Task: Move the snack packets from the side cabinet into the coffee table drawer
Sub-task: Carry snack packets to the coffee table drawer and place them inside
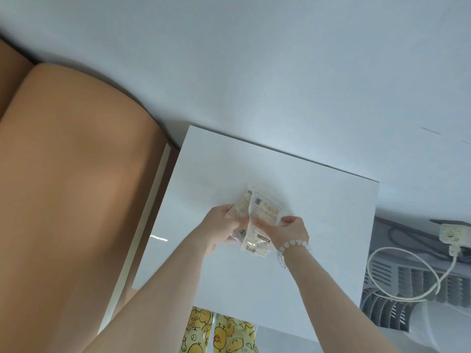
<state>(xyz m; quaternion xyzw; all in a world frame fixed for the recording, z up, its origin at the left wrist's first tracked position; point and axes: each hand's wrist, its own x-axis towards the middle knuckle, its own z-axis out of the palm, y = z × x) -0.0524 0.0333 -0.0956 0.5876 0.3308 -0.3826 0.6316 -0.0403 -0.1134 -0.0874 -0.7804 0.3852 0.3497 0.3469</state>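
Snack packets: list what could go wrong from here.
1. The snack packets are a loose, overlapping bunch pinched between the left hand and the right hand. One may slide out and drop onto the cabinet or the floor during the carry.
2. The white cable lies in a loose loop beside the cabinet on the right. Turning away on that side could snag it.

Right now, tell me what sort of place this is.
Probably a home living room: a tan leather-look sofa, a glossy white square cabinet top, and a white power strip with a looped cable.
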